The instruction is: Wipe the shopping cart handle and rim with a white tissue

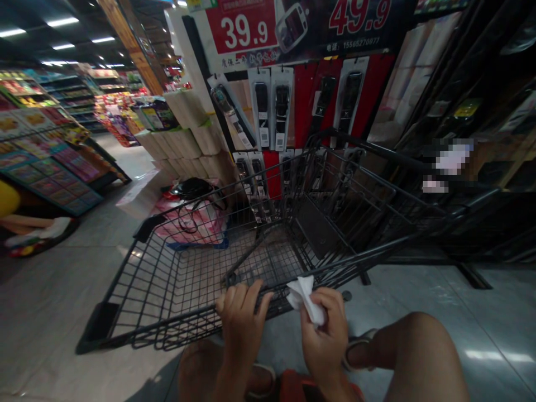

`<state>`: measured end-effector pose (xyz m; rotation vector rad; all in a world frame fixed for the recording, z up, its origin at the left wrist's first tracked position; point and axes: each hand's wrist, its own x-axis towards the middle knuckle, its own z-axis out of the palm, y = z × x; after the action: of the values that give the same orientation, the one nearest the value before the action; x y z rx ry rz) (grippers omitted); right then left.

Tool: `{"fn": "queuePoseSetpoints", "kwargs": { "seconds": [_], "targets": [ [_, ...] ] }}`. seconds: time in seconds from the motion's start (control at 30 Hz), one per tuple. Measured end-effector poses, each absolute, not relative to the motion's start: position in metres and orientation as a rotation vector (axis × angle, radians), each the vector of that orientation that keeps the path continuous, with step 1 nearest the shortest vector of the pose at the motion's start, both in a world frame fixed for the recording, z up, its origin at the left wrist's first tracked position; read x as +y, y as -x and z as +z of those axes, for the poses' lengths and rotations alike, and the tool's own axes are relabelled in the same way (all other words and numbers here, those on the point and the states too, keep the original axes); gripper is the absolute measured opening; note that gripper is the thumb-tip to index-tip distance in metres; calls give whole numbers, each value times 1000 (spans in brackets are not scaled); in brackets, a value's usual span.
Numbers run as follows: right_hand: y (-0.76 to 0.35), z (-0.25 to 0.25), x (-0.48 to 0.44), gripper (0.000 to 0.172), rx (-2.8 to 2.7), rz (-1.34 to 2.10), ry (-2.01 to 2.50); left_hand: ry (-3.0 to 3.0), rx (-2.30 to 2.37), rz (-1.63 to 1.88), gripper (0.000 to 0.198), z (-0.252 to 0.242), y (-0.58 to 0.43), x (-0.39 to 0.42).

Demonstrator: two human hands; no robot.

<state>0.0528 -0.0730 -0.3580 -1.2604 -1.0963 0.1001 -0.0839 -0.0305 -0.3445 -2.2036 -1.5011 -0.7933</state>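
Note:
A black wire shopping cart (pixel 192 279) stands side-on in front of me, its basket showing bare mesh. My left hand (pixel 242 312) has its fingers wrapped over the cart's near top rail, the thumb lying on the inner right. Just to the right, my right hand (pixel 325 321) is closed around a crumpled white tissue (pixel 307 298), close to the same rail. Part of the tissue sticks up above the fingers. Whether the right hand also touches the rail I cannot tell.
Behind the cart rises a display rack of hanging belts (pixel 282 109) under a price sign (pixel 251 33). Stacked paper packs (pixel 184 145) and a pink package (pixel 196 220) with a black bag (pixel 192 188) stand left of it. My knees (pixel 422 346) flank my arms.

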Motion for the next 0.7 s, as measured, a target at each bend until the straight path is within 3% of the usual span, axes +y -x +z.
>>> {"fn": "queuePoseSetpoints", "kwargs": {
  "seconds": [0.5,0.7],
  "targets": [
    [-33,-398,-54,27,-1367,148,1267,2198,-1530,-863,24,-341,80,-31],
    [-29,-412,-55,36,-1377,158,1258,2200,-1513,-853,20,-343,82,-31]
  ]
}}
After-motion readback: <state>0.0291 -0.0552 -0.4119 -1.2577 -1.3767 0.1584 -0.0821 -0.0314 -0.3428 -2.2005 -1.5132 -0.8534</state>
